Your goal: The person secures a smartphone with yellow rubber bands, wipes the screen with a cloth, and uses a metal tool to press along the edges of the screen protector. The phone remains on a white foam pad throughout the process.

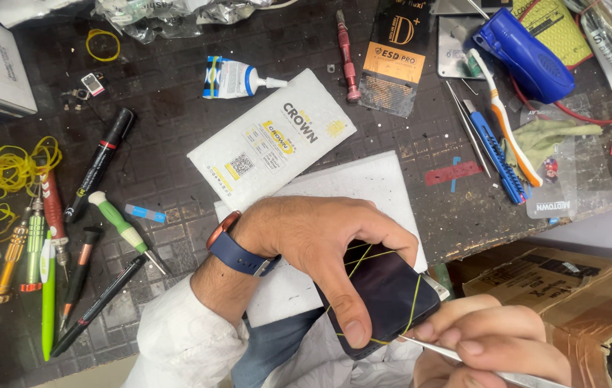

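The left hand (320, 248) is clenched over a dark phone (385, 294), thumb pressed along its near edge, holding it just off the front edge of the surface (177, 93) above the person's lap. Yellow rubber bands (412, 302) cross the phone's glass. The right hand (493, 338) pinches a thin metal tool (450, 356), probably tweezers, though only the shaft shows, its tip at the phone's lower corner beside the left thumb. If the tip slips off that corner it could scratch the glass or jab the thumb, since the two sit nearly touching. Levering too hard might crack the panel, and a band caught by the tip could snap or roll off. The phone hangs over open air, so a loosened grip would drop it. Behind the left wrist lie a white foam pad (363, 183) and a white packet (274, 136); screwdrivers (33, 244) and pens lie well apart to the left.
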